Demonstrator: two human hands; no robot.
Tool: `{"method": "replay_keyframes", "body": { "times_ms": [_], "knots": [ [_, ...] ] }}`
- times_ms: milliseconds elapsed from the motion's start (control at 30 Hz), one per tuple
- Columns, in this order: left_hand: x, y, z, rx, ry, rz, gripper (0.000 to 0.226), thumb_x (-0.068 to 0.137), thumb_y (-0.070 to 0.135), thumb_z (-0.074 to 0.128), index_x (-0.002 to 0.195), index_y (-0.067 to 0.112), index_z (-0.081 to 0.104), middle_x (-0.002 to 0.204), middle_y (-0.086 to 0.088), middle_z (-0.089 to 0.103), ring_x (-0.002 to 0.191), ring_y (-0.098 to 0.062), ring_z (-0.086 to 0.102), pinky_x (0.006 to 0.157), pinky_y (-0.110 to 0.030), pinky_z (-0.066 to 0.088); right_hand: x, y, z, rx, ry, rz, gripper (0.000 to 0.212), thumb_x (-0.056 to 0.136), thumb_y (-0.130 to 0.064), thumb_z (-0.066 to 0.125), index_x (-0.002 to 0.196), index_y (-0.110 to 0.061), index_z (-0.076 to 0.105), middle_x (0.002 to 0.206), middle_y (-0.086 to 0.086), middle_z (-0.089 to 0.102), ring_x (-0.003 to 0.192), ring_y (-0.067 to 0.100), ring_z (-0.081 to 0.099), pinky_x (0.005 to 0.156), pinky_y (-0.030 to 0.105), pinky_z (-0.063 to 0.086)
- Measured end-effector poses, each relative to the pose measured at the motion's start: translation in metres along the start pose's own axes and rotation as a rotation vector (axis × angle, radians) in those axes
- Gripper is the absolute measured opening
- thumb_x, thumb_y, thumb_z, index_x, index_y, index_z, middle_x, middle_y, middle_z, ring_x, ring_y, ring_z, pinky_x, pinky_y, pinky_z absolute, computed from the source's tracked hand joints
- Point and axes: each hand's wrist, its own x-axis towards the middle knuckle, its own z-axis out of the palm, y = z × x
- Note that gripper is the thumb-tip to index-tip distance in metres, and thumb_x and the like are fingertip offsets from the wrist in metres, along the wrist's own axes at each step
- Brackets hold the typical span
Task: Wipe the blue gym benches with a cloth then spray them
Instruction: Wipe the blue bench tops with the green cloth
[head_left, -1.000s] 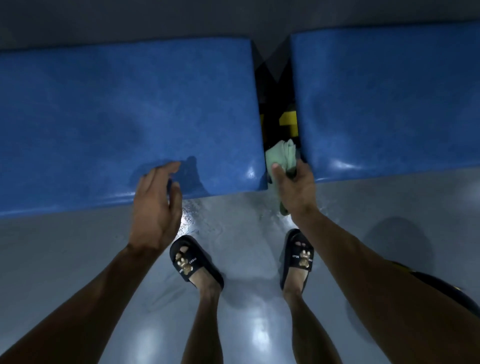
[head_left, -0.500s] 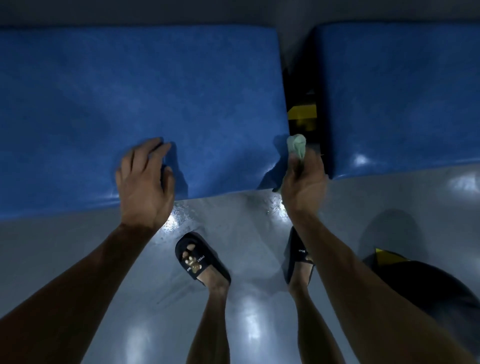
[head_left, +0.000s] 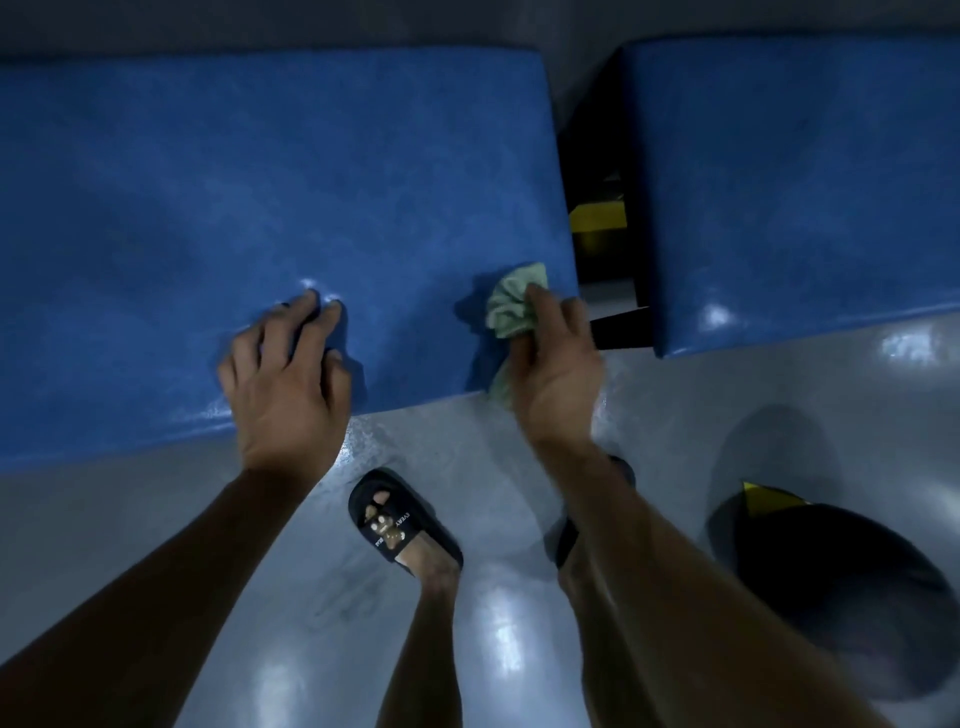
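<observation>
Right hand (head_left: 558, 364), fingers clenched around the bunched cloth (head_left: 511, 306), pressed it on the left bench (head_left: 260, 171) at its near right corner; left hand (head_left: 285, 384) braced flat, fingers spread. Overlapping strokes leftward would probably cover best.
</observation>
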Motion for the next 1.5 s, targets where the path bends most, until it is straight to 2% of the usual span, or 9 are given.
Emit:
{"method": "replay_keyframes", "body": {
  "times_ms": [133,267,500,667,800,967,1100,1367,1500],
  "knots": [
    [0.001,-0.001,-0.003,0.008,-0.008,0.020,0.043,0.097,0.026,0.047,0.138,0.018,0.056,0.148,-0.002,0.050,0.126,-0.034,0.041,0.098,-0.046,0.031,-0.036,-0.054,0.033,0.007,-0.201,-0.272,0.049,0.082,-0.013,0.068,0.129,-0.016,0.055,0.101,0.013,0.057,0.073,0.034,0.061,0.054,0.036,0.052],
    [0.004,-0.004,-0.003,0.022,0.004,0.038,0.042,0.096,0.025,0.048,0.135,0.017,0.059,0.145,-0.002,0.052,0.123,-0.035,0.043,0.095,-0.045,0.032,0.003,-0.021,0.004,-0.130,-0.293,-0.466,0.056,0.076,-0.024,0.070,0.126,-0.025,0.045,0.099,0.012,0.060,0.062,0.035,0.064,0.044,0.036,0.051],
    [0.005,0.000,0.001,0.030,0.021,0.000,0.040,0.094,0.025,0.047,0.131,0.018,0.061,0.144,0.000,0.054,0.119,-0.032,0.042,0.095,-0.043,0.030,0.039,0.016,-0.018,-0.155,-0.018,0.096,0.038,0.084,-0.022,0.053,0.120,-0.011,0.060,0.109,0.014,0.057,0.081,0.041,0.060,0.060,0.037,0.042],
    [0.007,-0.002,-0.006,0.028,-0.035,0.029,0.044,0.091,0.024,0.050,0.133,0.019,0.060,0.144,0.000,0.053,0.118,-0.031,0.040,0.092,-0.043,0.030,-0.013,-0.069,0.041,-0.078,-0.229,-0.318,0.035,0.082,-0.024,0.061,0.116,-0.018,0.066,0.103,0.008,0.061,0.063,0.029,0.062,0.044,0.031,0.047],
    [0.007,-0.002,-0.009,0.032,-0.010,0.032,0.040,0.092,0.022,0.054,0.131,0.019,0.062,0.141,0.000,0.055,0.115,-0.030,0.043,0.088,-0.041,0.030,0.007,-0.046,0.016,-0.151,-0.313,-0.579,0.043,0.079,-0.029,0.056,0.121,-0.024,0.066,0.102,0.007,0.062,0.067,0.029,0.064,0.044,0.030,0.048],
    [0.008,-0.003,-0.006,0.023,-0.012,0.022,0.037,0.095,0.024,0.054,0.130,0.020,0.063,0.141,0.002,0.055,0.116,-0.030,0.044,0.088,-0.041,0.030,0.050,0.036,-0.042,-0.291,-0.160,-0.104,0.041,0.086,-0.018,0.062,0.127,-0.016,0.056,0.110,0.012,0.055,0.077,0.037,0.064,0.056,0.028,0.036],
    [0.010,-0.004,-0.008,0.013,-0.044,0.006,0.038,0.095,0.027,0.052,0.131,0.021,0.062,0.142,0.004,0.054,0.119,-0.028,0.044,0.089,-0.041,0.030,0.032,0.010,-0.014,-0.190,-0.030,0.120,0.036,0.088,-0.009,0.057,0.124,-0.012,0.054,0.109,0.016,0.054,0.073,0.037,0.060,0.056,0.037,0.047],
    [0.015,-0.008,-0.018,0.004,-0.105,0.034,0.042,0.092,0.030,0.053,0.133,0.025,0.062,0.140,0.005,0.056,0.118,-0.025,0.045,0.088,-0.040,0.030,-0.010,-0.063,0.025,-0.123,-0.301,-0.536,0.043,0.086,-0.020,0.056,0.129,-0.022,0.054,0.101,0.006,0.059,0.074,0.025,0.060,0.052,0.034,0.052],
    [0.015,-0.008,-0.017,-0.009,-0.099,0.030,0.039,0.094,0.031,0.053,0.130,0.024,0.064,0.139,0.005,0.057,0.117,-0.026,0.047,0.089,-0.041,0.031,0.046,-0.005,-0.022,-0.263,-0.220,-0.287,0.046,0.088,-0.016,0.055,0.134,-0.019,0.052,0.104,0.012,0.053,0.070,0.035,0.060,0.051,0.034,0.045]
  ]
}}
